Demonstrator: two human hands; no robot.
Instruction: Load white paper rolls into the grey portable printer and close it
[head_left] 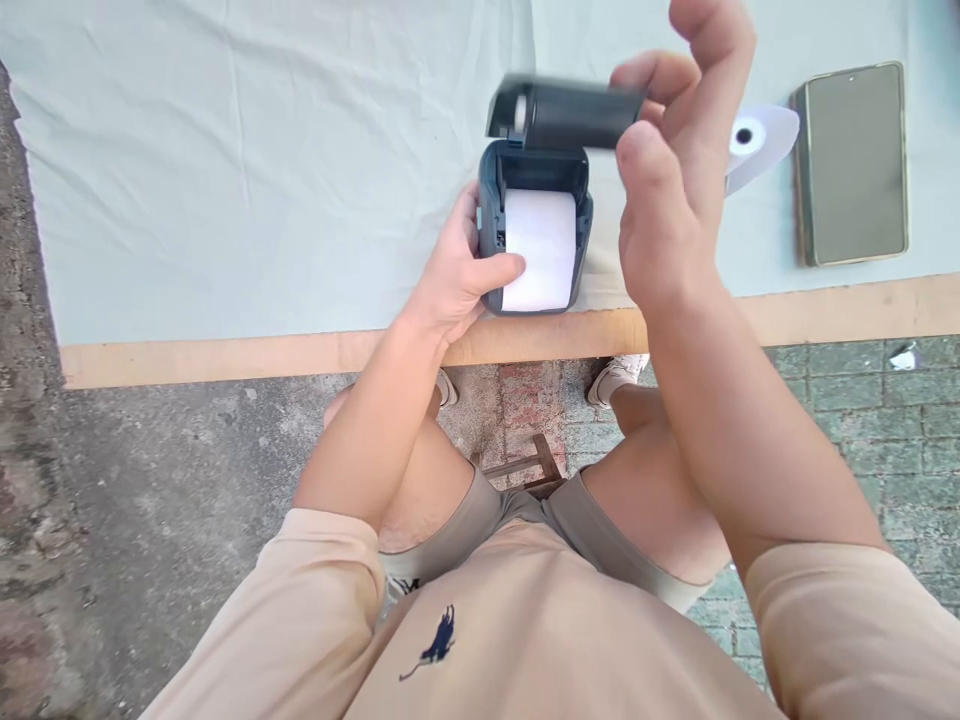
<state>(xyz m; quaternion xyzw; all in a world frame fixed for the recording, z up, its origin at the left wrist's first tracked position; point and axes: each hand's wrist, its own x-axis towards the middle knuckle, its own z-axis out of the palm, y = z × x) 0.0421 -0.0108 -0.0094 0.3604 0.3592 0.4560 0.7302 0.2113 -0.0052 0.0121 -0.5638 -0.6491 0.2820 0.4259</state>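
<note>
A dark portable receipt printer (491, 215) rests near the table's front edge with its paper bay uncovered. White paper (544, 250) lies across the bay and over the printer's front. My left hand (469, 265) is wrapped around the printer's left side, its thumb pressing on the paper. Above the bay stands the black printer lid (577, 112), blurred, with a small white part at its left end. My right hand (679, 170) pinches the lid's right end between thumb and fingers; one finger is raised away from it.
A pale cloth (337, 180) covers the table, whose tan front edge (210, 355) runs below it. Right of my right hand lies a white paper roll (757, 140), partly unrolled. Beyond it is a phone (859, 165) on a dark, flat object. A wooden stool (544, 460) shows between my legs.
</note>
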